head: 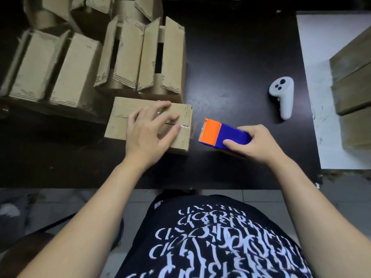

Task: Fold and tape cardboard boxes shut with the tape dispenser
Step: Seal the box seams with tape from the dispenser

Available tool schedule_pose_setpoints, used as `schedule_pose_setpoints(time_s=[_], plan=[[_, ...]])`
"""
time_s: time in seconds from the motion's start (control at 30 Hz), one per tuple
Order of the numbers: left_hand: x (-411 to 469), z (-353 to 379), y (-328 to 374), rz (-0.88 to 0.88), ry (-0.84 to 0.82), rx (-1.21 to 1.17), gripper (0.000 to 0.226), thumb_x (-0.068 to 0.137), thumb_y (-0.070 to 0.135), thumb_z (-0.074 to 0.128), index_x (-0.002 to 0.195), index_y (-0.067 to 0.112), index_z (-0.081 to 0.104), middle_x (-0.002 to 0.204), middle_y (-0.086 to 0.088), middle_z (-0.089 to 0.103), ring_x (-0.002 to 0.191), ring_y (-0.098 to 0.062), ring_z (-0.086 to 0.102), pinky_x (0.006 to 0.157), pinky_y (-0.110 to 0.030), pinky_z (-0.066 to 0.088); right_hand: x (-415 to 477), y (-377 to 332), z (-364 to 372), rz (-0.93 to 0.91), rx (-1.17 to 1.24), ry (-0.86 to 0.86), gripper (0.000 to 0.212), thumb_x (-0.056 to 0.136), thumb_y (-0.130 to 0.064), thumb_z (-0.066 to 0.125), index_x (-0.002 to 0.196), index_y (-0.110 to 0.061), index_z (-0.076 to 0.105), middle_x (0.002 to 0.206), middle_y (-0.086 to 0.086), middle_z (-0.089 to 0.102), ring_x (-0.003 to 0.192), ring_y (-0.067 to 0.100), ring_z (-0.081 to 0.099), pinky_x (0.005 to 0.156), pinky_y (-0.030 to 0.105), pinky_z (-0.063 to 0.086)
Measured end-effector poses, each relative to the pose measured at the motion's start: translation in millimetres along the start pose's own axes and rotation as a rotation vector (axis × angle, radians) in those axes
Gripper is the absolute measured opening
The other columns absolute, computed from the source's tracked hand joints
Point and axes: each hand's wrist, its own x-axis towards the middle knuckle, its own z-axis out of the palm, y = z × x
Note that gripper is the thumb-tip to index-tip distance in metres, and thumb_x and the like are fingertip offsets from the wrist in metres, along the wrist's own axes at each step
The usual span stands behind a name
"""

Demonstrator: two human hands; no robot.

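Observation:
A small closed cardboard box [120,125] lies on the dark table [230,63], its flaps folded down with clear tape along the seam near its right end. My left hand [150,133] presses flat on top of it, fingers spread. Just right of the box, my right hand [255,143] grips a blue and orange tape dispenser [218,132], whose orange toothed end points at the box's right edge, a short gap away.
Several open cardboard boxes [140,57] with raised flaps stand behind and to the left. A white handheld controller [282,96] lies at the right. Wooden blocks [353,77] sit on a white surface at the far right. The table's front edge runs just before my torso.

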Motion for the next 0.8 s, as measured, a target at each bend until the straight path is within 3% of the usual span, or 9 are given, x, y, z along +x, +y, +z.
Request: schedule_pose_setpoints(time_s=[0.2, 0.4, 0.57, 0.7, 0.8], plan=[[-1, 4, -1, 0.0, 0.028, -0.009, 0.021, 0.093, 0.041, 0.067, 0.11, 0.03, 0.072, 0.137, 0.009, 0.061, 0.133, -0.013, 0.052, 0.108, -0.047, 0.032, 9, -2, 24, 0.012, 0.018, -0.053, 0.043, 0.084, -0.044, 0.081, 0.066, -0.011, 0.059, 0.053, -0.009, 0.048, 0.049, 0.008, 0.042, 0.052, 0.019, 0.032], [-1, 4, -2, -0.004, 0.021, -0.033, 0.023, 0.092, 0.044, 0.067, 0.111, 0.031, 0.072, 0.138, 0.01, 0.061, 0.135, -0.013, 0.051, 0.108, -0.049, 0.032, 16, -1, 18, 0.104, 0.074, -0.151, 0.065, 0.078, -0.068, 0.068, 0.078, -0.003, 0.063, 0.061, -0.001, 0.047, 0.055, 0.015, 0.04, 0.057, 0.031, 0.034], [-1, 2, -5, -0.01, -0.011, -0.057, 0.029, 0.092, 0.049, 0.065, 0.114, 0.031, 0.072, 0.141, 0.01, 0.059, 0.138, -0.012, 0.048, 0.112, -0.049, 0.03, 23, -14, 11, 0.153, 0.135, -0.153, 0.063, 0.076, -0.063, 0.074, 0.06, -0.009, 0.046, 0.055, -0.002, 0.035, 0.052, 0.016, 0.032, 0.054, 0.028, 0.026], [-3, 0, -7, -0.006, -0.039, -0.077, 0.037, 0.091, 0.051, 0.067, 0.121, 0.031, 0.071, 0.147, 0.01, 0.055, 0.144, -0.009, 0.042, 0.117, -0.042, 0.023, 22, -17, 17, 0.298, 0.067, -0.192, 0.058, 0.079, -0.063, 0.079, 0.057, -0.015, 0.053, 0.05, -0.002, 0.041, 0.046, 0.013, 0.037, 0.054, 0.029, 0.028], [-3, -1, -7, -0.011, -0.036, -0.091, 0.039, 0.089, 0.051, 0.069, 0.123, 0.032, 0.071, 0.148, 0.01, 0.055, 0.144, -0.008, 0.041, 0.118, -0.038, 0.021, 14, -16, 22, 0.305, 0.007, -0.084, 0.062, 0.081, -0.061, 0.078, 0.055, -0.015, 0.044, 0.052, -0.001, 0.033, 0.05, 0.016, 0.029, 0.056, 0.033, 0.025]])
